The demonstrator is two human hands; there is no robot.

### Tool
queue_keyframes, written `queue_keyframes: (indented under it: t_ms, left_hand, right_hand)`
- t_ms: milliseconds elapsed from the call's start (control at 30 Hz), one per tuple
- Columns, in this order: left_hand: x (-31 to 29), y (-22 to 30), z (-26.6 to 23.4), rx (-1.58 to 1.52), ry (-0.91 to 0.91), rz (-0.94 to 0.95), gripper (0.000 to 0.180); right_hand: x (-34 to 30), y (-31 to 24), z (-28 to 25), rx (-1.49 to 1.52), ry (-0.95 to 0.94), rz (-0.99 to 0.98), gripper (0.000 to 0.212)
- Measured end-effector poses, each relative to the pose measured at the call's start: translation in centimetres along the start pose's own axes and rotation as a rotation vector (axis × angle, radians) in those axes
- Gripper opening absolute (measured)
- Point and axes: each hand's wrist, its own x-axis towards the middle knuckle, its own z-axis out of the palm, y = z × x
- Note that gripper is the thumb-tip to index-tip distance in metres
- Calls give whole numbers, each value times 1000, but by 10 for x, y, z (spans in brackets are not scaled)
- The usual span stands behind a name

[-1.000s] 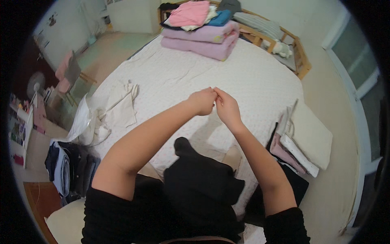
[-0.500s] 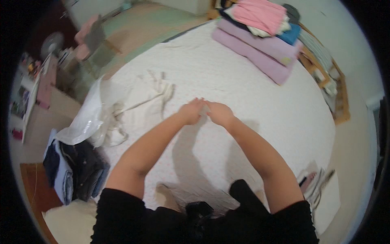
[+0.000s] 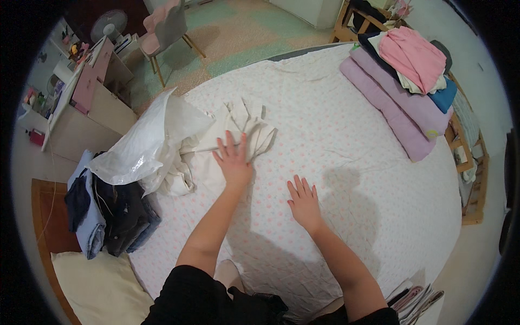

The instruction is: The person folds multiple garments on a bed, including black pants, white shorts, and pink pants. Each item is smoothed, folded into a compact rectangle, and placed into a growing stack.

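My left hand (image 3: 234, 164) is open, fingers spread, over the near right part of a crumpled cream garment (image 3: 252, 130); whether it presses on the cloth I cannot tell. My right hand (image 3: 305, 205) is open too, fingers apart and palm down, over the white bedsheet (image 3: 303, 135) with its small pink pattern. Neither hand holds anything. A shiny white plastic bag (image 3: 146, 146) lies on the left part of the cream garment and hides some of it.
Folded jeans and dark trousers (image 3: 122, 214) are stacked at the bed's left edge, above a cream pillow (image 3: 100, 287). At the far right, folded lilac bedding (image 3: 387, 108) carries a pink garment (image 3: 414, 57). Several folded cloths (image 3: 417, 303) lie at the near right. A chair (image 3: 165, 35) stands beyond the bed.
My hands, close together over the sheet before, are now apart with fingers spread. The left one has come to the cream garment. The whole view has shifted, bringing the chair further in.
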Motion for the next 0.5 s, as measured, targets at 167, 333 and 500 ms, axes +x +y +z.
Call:
queue_keyframes:
  t_ms: [167, 333, 500]
  left_hand:
    - [39, -27, -12, -249, -188, -247, 67]
    - [51, 3, -20, -1746, -194, -831, 41]
    - [1, 59, -52, -1899, -629, -853, 55]
  right_hand:
    - [-13, 7, -2, 144, -3, 33, 58]
    - [-1, 20, -6, 599, 25, 206, 54]
    - [15, 84, -34, 1730, 224, 744, 46]
